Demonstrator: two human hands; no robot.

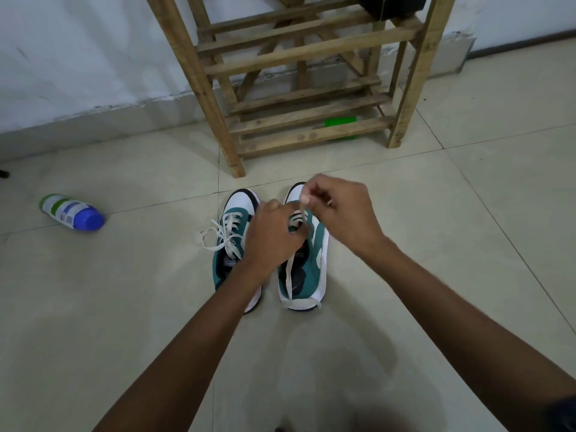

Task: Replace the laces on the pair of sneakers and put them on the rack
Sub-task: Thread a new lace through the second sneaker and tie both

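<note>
Two hands work over the right sneaker (307, 260), w/ the rack (299, 73) as landmark just beyond the toes. Right hand (339, 210) is raised above the sneaker's toe end, between sneaker & rack; thumb & forefinger pinch a white lace (301, 210) that runs taut down to the eyelets. Other fingers curled. Left hand (274, 235) sits lower, over the gap between the 2 sneakers, fingers bent down onto the right sneaker's lacing area; can't tell if it grips lace or just touches the tongue. The lace's other end trails back along the sneaker's opening & lies across the heel, on the side away from the rack.

Left sneaker (232, 244) stands just beside the right one, same way round, toe toward the rack; laced, w/ a loose bow spilling off its left side onto the floor (124, 307). Both are teal & white w/ dark trim, on the tiles in front of the rack's left front leg, not on it.

Rack is wooden, slatted tiers, against the wall. Green item (341, 123) shows through the lowest slats. Dark box (391, 6) on an upper tier, right, cut off by the frame edge. White bottle (70, 212) w/ blue cap lies on its side well left of the rack.
</note>
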